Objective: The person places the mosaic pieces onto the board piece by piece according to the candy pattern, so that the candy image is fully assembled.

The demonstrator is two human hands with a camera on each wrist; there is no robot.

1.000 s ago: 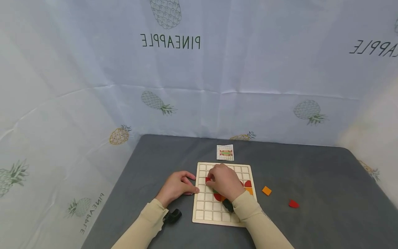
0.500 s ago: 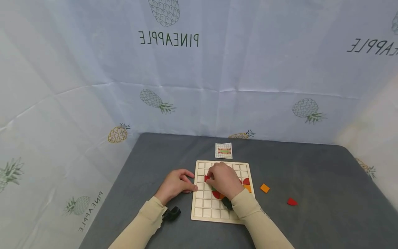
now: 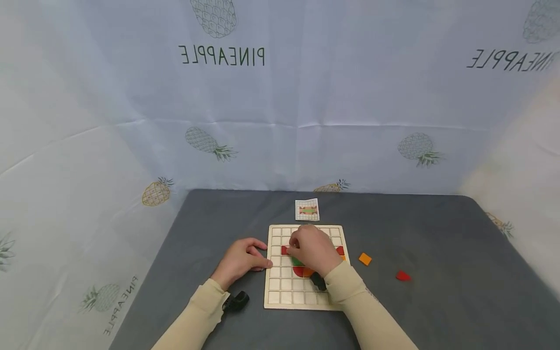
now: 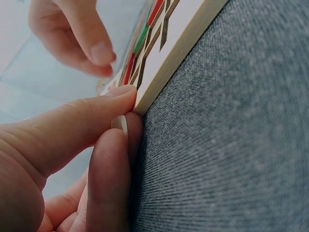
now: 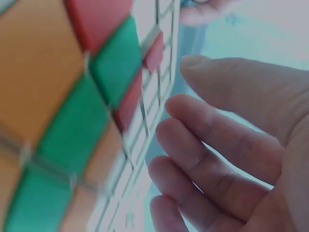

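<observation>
A pale wooden grid board (image 3: pixel 280 297) lies on the dark table with red, green and orange tiles set into its squares. My left hand (image 3: pixel 238 261) grips the board's left edge; in the left wrist view its thumb (image 4: pixel 113 99) is on the top edge and a fingertip is close against the side. Over the middle of the board is my right hand (image 3: pixel 317 249), covering several tiles. The right wrist view shows its thumb and fingers apart with nothing between them, facing a small red tile (image 5: pixel 154 53) near green tiles (image 5: pixel 116 63).
Behind the board lies a small pattern card (image 3: pixel 307 210). A loose orange square tile (image 3: pixel 365 258) and a loose red tile (image 3: pixel 403 275) rest on the table (image 3: pixel 437 311) to the right. A white pineapple-print curtain (image 3: pixel 280 160) hangs around the table.
My right hand's thumb and fingers have eased slightly back from the red tile at the left of the pattern, which now shows more. My left hand stays at the board's edge.
</observation>
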